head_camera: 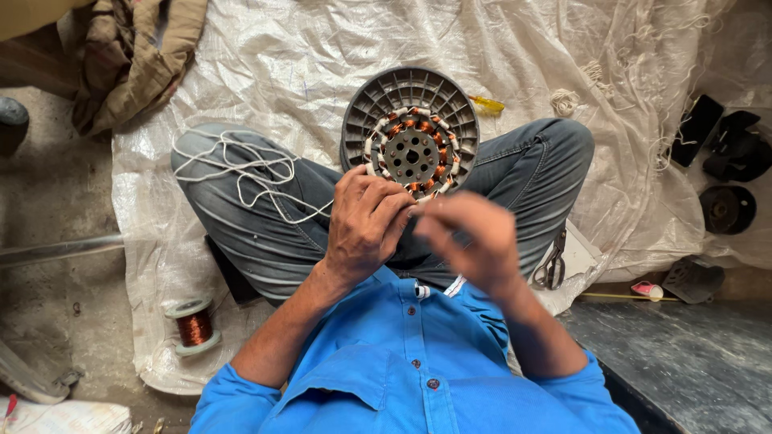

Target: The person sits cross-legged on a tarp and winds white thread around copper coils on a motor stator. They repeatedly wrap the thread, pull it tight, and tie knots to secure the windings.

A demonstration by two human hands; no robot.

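One white woven sheet (515, 48) covers the floor; copper wire spool (194, 324) at left, scissors (552, 264) at right. Motor stator (411, 133) stands on edge in the lap, round face toward the person, axis roughly level. Left hand (363, 225) fingers curled, touching its lower rim. Right hand (474, 241) blurred, just below; grip cannot be told.

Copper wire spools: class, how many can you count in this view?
1. The spool stands on the white sheet, beside the left elbow, away from both hands. Others may be hidden under the cloth or out of view.
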